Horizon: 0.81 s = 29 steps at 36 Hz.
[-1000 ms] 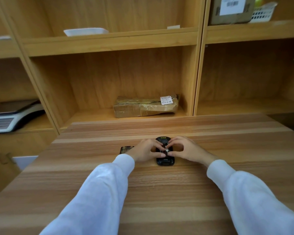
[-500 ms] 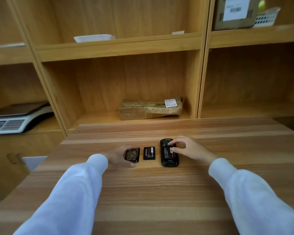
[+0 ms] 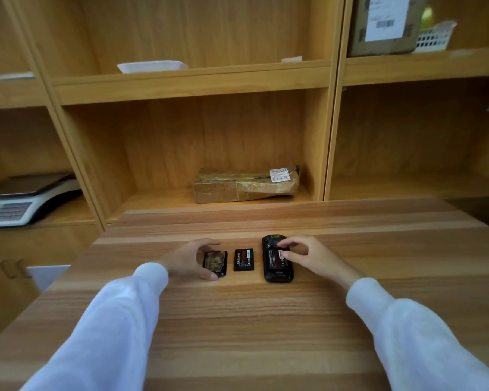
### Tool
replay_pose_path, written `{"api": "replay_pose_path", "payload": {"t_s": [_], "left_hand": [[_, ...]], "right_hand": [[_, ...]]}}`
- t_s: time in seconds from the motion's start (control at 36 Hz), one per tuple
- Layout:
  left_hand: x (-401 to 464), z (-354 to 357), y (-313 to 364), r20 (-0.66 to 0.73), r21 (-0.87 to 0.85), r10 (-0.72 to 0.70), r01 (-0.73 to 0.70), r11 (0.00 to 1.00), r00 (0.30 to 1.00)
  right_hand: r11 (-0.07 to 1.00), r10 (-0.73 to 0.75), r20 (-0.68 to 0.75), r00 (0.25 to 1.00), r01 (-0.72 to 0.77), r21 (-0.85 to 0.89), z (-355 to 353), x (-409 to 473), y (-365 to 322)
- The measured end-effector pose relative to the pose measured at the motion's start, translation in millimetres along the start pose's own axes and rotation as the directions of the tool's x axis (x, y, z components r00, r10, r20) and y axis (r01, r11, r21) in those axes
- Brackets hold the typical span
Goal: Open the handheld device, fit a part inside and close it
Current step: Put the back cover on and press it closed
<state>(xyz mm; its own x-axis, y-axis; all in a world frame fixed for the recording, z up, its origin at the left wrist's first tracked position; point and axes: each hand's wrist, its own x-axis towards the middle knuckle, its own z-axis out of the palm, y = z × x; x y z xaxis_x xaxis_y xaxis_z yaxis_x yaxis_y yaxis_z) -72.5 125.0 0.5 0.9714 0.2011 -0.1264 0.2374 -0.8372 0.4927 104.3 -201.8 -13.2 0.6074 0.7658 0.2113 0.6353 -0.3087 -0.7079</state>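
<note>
The right hand [image 3: 314, 256] is resting spread fingers on the open device [image 3: 277, 261] mid-bench; left of it, beyond the loose battery [image 3: 244, 259], the left hand [image 3: 188, 259] is pinching the cover [image 3: 215, 263].

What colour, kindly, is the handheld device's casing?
Black, seen in the head view: the handheld device has a black casing.

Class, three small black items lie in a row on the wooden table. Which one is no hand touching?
The flat black rectangular battery in the middle; the left hand grips the cover, the right hand rests on the handheld device.
</note>
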Motion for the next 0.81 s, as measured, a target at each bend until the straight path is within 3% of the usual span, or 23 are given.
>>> {"api": "replay_pose_path", "payload": {"t_s": [0.19,0.39,0.67,0.81], "left_hand": [[0,-11,8,-0.109,0.021,0.051,-0.049,0.999,0.993],[12,4,53,-0.225,0.027,0.198,-0.197,0.98,0.954],[39,47,116,-0.152,-0.008,0.355,-0.36,0.933,0.923],[46,59,120,-0.172,0.11,0.442,-0.429,0.897,0.88]], "right_hand": [[0.998,0.018,-0.034,0.999,-0.016,0.053,-3,-1,0],[0.979,0.069,-0.08,0.994,-0.052,0.196,-2,6,-8],[0.968,0.139,0.002,0.99,-0.136,0.209,6,16,-6],[0.954,0.126,0.013,0.992,-0.125,0.271,3,13,5]]}}
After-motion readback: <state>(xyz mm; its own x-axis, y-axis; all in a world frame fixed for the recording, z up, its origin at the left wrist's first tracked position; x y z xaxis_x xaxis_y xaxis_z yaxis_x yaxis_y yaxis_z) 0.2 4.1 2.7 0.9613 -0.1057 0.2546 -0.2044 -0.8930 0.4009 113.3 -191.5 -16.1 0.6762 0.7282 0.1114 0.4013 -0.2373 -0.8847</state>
